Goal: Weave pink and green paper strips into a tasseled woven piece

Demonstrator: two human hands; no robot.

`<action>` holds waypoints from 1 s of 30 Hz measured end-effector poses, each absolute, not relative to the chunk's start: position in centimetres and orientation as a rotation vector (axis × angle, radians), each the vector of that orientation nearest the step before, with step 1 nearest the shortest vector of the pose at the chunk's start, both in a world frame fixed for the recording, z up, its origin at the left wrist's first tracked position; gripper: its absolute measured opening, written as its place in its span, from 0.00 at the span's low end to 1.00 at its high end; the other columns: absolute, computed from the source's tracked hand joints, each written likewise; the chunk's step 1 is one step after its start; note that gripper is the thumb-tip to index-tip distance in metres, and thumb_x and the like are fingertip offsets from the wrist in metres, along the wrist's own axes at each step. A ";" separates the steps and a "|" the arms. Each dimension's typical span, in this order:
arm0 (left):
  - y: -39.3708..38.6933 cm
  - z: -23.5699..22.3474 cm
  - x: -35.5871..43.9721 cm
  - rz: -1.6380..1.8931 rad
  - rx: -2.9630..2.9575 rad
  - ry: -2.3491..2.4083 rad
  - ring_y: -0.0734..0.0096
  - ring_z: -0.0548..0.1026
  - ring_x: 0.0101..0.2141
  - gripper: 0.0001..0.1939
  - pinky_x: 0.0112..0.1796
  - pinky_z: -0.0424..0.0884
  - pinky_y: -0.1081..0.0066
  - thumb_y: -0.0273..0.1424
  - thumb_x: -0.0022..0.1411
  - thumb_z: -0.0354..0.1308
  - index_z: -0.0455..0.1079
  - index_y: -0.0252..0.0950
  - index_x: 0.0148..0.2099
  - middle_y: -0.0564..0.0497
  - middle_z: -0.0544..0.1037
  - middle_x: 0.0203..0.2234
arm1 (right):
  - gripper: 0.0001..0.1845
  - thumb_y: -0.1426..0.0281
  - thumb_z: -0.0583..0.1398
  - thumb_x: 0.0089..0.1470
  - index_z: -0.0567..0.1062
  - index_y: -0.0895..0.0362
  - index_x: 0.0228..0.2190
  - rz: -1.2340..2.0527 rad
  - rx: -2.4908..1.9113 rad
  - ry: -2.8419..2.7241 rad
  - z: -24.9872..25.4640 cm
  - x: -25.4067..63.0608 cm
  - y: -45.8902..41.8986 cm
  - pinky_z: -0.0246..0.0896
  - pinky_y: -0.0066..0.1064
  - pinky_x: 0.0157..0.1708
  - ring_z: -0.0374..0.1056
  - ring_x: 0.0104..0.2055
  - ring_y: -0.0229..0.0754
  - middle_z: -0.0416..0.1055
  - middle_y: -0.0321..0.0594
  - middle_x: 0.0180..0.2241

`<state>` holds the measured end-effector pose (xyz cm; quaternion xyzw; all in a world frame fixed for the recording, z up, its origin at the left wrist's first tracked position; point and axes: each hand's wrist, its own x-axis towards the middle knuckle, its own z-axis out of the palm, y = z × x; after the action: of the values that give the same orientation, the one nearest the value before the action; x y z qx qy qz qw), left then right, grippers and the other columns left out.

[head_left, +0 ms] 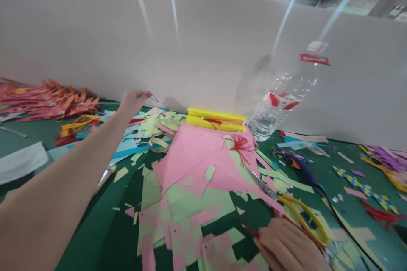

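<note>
My left hand is stretched far out near the white wall, fingertips pinched on a thin red string that ends in a small loop. At the lower right, my right hand is closed on a red cord whose end sticks out to the left of the fingers. Just above that hand lie scissors with yellow handles, blades pointing up and left. Stacked pink paper lies in the middle, with a fanned red tassel on its right part. Woven pink and green paper pieces spread below.
A clear plastic bottle leans against the white wall. Folded yellow paper lies at its foot. A blue glue gun with a cord is on the right. Orange paper shapes and a tape roll lie left.
</note>
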<state>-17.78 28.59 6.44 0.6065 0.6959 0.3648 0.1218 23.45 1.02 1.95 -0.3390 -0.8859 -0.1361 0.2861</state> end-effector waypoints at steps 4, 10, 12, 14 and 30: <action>26.0 6.2 -15.7 1.166 1.713 1.849 0.60 0.73 0.44 0.17 0.43 0.73 0.57 0.36 0.66 0.56 0.66 0.33 0.53 0.45 0.71 0.48 | 0.10 0.80 0.53 0.57 0.68 0.55 0.28 -0.220 -0.918 -2.298 1.3 22.7 0.6 0.64 0.30 0.26 0.67 0.22 0.37 0.72 0.35 0.21; 21.7 5.5 -12.8 1.195 1.677 1.621 0.62 0.73 0.44 0.16 0.43 0.73 0.57 0.35 0.66 0.56 0.66 0.33 0.53 0.45 0.71 0.48 | 0.06 0.75 0.56 0.56 0.70 0.54 0.29 0.416 -1.257 -2.242 1.3 21.5 1.4 0.66 0.26 0.28 0.69 0.29 0.37 0.72 0.35 0.28; 20.4 5.3 -12.0 1.205 1.683 1.572 0.62 0.74 0.43 0.14 0.43 0.73 0.58 0.35 0.66 0.57 0.68 0.32 0.50 0.45 0.73 0.46 | 0.06 0.74 0.57 0.56 0.73 0.54 0.30 0.437 -1.183 -2.378 2.0 21.1 3.0 0.67 0.30 0.35 0.70 0.34 0.38 0.74 0.37 0.31; 19.3 5.2 -11.2 1.219 1.689 1.525 0.63 0.76 0.40 0.12 0.43 0.72 0.61 0.35 0.62 0.60 0.71 0.31 0.44 0.47 0.77 0.40 | 0.05 0.73 0.58 0.56 0.74 0.54 0.32 0.359 -1.187 -2.464 2.6 20.9 5.2 0.67 0.31 0.38 0.71 0.36 0.39 0.76 0.37 0.33; 6.4 3.8 -2.7 0.861 1.821 1.092 0.66 0.77 0.29 0.09 0.33 0.73 0.67 0.40 0.51 0.62 0.73 0.41 0.28 0.51 0.79 0.25 | 0.17 0.59 0.60 0.54 0.75 0.56 0.42 0.668 -1.356 -2.028 2.9 16.8 1.9 0.66 0.37 0.42 0.72 0.43 0.45 0.77 0.43 0.41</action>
<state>-2.73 6.43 3.75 0.7240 0.4342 0.3422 0.4127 16.83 1.88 2.95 -0.5111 -0.7644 0.2520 0.3015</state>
